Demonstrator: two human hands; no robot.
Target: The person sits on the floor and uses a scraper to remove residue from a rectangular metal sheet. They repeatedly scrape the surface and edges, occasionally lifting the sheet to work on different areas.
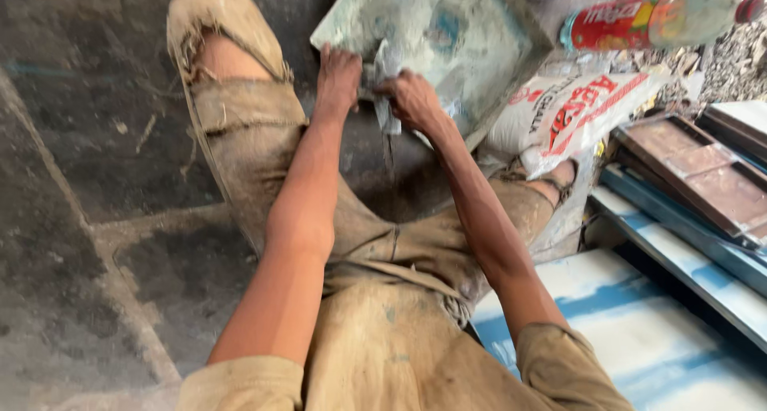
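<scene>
Head view, both hands' fingers (382, 82) seemingly pinching grey cloth (387, 99)

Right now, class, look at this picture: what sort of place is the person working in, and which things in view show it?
Probably a rough workshop or scrap-handling yard. The dusty dark floor, the pale blue-stained metal panel both hands work on with a rag, and the stacked trays and painted sheets suggest it.

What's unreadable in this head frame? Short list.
- Grey crumpled scrap, head view: its middle is hidden between the left hand and right hand; whether it is cloth or paper cannot be told.
- Pale blue-stained square slab: top cut off by the frame edge.
- Plastic bottle with red label: blurred, contents unclear.
- Brown rectangular trays: cut off at the right edge.
</scene>
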